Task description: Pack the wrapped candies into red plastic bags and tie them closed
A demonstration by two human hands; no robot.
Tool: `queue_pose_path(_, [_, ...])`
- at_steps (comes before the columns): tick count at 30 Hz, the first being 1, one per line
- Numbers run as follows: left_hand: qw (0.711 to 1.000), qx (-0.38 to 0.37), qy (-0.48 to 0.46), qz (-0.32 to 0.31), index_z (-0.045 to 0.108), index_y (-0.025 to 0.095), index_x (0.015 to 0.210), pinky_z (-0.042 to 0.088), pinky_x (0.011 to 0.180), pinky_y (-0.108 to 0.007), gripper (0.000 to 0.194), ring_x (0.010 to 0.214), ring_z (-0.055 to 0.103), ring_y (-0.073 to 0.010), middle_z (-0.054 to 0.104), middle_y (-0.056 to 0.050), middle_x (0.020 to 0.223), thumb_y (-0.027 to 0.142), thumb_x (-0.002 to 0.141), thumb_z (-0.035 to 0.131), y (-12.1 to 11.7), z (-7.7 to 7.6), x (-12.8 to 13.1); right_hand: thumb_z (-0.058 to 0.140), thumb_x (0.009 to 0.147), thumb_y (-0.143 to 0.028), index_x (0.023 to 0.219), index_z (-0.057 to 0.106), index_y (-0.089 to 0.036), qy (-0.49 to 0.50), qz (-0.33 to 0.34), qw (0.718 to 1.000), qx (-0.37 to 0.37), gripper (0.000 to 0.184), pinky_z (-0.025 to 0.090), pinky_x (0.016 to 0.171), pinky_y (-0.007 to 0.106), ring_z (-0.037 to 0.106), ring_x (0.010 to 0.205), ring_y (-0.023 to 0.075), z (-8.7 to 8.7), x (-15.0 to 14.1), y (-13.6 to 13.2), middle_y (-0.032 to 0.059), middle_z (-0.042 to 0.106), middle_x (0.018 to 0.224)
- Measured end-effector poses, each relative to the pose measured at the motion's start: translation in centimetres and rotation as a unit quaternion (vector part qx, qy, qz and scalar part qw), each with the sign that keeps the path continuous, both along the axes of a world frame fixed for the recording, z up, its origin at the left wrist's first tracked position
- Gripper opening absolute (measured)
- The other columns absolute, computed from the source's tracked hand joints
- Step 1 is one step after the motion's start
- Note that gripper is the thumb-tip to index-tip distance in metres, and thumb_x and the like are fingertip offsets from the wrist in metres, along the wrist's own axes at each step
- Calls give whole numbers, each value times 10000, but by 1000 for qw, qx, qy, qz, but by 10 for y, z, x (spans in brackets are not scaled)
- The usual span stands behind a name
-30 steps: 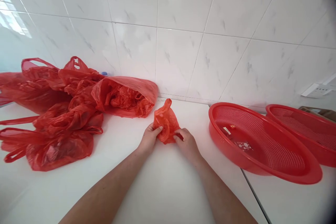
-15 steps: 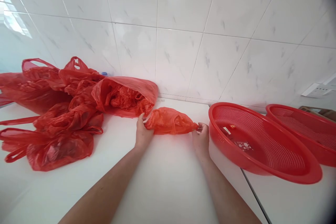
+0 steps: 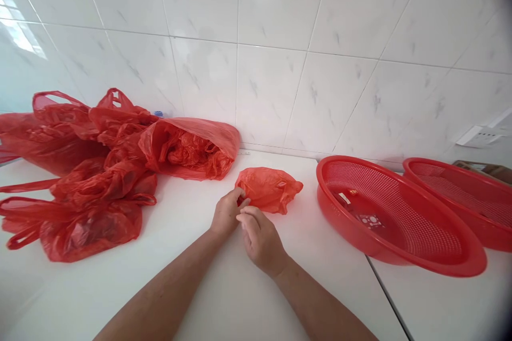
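A small red plastic bag (image 3: pixel 270 190) lies crumpled on the white tabletop (image 3: pixel 240 287). My left hand (image 3: pixel 229 212) is at its near left corner, fingers closed on the edge of the plastic. Close beside it is my right hand (image 3: pixel 258 237), fingers curled and bent toward the left fingertips. Whether the right fingers pinch any plastic cannot be made out. The bag's right end rests loose, with folds and a ragged edge. Behind and left of my hands, a larger red plastic bag (image 3: pixel 224 133) lies on its side, its mouth showing wadded red bags (image 3: pixel 188 150) inside.
More red plastic bags (image 3: pixel 96 224) are heaped on the left. To the right stands a red perforated basket (image 3: pixel 404 224) with a label inside; a second red basket (image 3: pixel 460 186) is behind it. White tiled wall (image 3: pixel 276 96) closes the back, with a power strip (image 3: pixel 478 136) at right.
My right hand has let go of the small bag's right end and come left and nearer, beside my left hand. The left hand has shifted right, and the bag looks shorter and looser.
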State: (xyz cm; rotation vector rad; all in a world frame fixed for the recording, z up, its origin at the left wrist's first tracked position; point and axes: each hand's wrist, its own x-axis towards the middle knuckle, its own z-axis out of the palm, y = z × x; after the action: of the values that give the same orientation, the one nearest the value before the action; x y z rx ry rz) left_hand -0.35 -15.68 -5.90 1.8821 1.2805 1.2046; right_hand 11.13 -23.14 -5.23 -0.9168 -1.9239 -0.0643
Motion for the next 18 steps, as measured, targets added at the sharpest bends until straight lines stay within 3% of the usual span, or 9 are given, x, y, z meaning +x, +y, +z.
queue_pose_path(4, [986, -70, -147, -48, 431, 199, 674, 285, 502, -214, 203, 518, 344, -86, 389, 63, 568, 337, 758, 554, -1, 3, 6, 308, 888, -123, 1043, 527, -199, 78, -65, 993, -65, 278, 482, 842, 345, 540, 1004, 185, -4, 22, 18, 102, 551, 1047])
queue_pose_path(8, [927, -176, -308, -124, 386, 198, 692, 324, 499, -202, 278, 505, 386, -77, 430, 55, 597, 406, 765, 554, 2, 10, 5, 343, 896, -238, 1044, 555, -192, 92, -195, 964, -155, 262, 453, 848, 407, 548, 996, 239, -8, 60, 36, 112, 590, 1018])
queue_pose_path(11, [916, -180, -353, -65, 380, 195, 695, 372, 514, -220, 282, 531, 432, -88, 450, 34, 636, 409, 749, 555, 9, 12, -1, 454, 859, -345, 1007, 586, -202, 99, -258, 931, -238, 245, 446, 788, 420, 580, 916, 275, -9, 79, 40, 109, 624, 908])
queue_pose_path(15, [926, -136, -350, 36, 397, 197, 726, 436, 610, -267, 239, 631, 483, -116, 462, 19, 709, 379, 749, 551, 19, 17, -11, 567, 787, -437, 1055, 572, -211, 110, -294, 917, -245, 350, 431, 794, 402, 573, 965, 291, -7, 83, 40, 108, 627, 943])
queue_pose_path(17, [939, -78, -318, 103, 461, 198, 810, 447, 732, -310, 210, 790, 517, -151, 506, -10, 835, 356, 743, 582, 16, 23, -13, 583, 771, -439, 1116, 543, -211, 96, -298, 916, -252, 416, 431, 803, 376, 576, 975, 275, -4, 80, 40, 98, 626, 992])
queue_pose_path(18, [950, -12, -278, 143, 491, 201, 876, 436, 801, -334, 223, 896, 514, -174, 521, -30, 927, 338, 738, 601, 11, 28, -12, 582, 770, -426, 1139, 528, -205, 80, -300, 914, -262, 434, 431, 801, 359, 579, 971, 262, -2, 79, 39, 93, 624, 1014])
